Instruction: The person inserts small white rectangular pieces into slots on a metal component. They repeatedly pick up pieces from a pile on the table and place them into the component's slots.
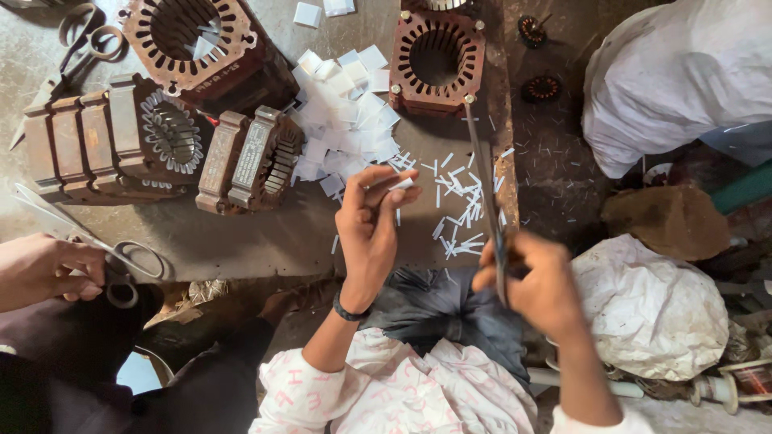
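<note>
Gripping a long blade [487, 193] near its lower end, the right hand [535, 281] is clenched and blurred; the left hand [368, 229] pinches a white strip [400, 184] over the worktop [241, 233]. A slip could nick those fingers. Farther off lie paper squares [346, 120] and stators [434, 60].

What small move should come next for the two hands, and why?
Probably bring the right hand with its long scissors across to the small white paper piece pinched in the left hand. The blades sit beside the paper, not on it, and cut strips already lie below.
</note>
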